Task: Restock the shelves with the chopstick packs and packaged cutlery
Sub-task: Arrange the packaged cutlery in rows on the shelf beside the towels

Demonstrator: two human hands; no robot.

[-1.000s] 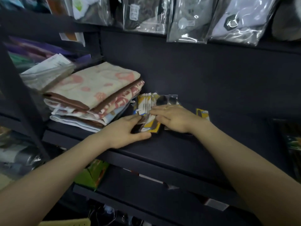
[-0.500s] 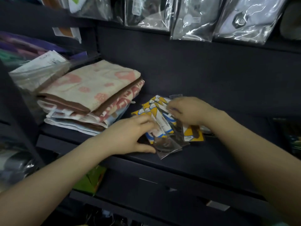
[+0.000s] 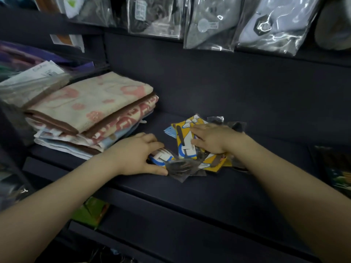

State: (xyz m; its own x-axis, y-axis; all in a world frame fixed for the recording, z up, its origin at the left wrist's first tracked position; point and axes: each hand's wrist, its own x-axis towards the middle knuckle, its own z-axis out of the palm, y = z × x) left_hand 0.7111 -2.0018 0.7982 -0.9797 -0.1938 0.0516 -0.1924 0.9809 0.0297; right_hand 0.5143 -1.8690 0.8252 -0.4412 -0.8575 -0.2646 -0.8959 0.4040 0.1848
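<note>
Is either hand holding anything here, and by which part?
Left hand grips one cutlery pack by its left end; right hand rests flat on the pile.

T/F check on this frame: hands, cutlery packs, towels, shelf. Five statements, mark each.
1. The right hand rests flat on the yellow packs. True.
2. The left hand is off the shelf, holding nothing. False: its grip is on a pack at the shelf's front.
3. The folded towels lie left of the packs. True.
4. The packs stand upright in a neat row. False: they lie flat, fanned and overlapping.
5. Clear bags hang above the shelf. True.
</note>
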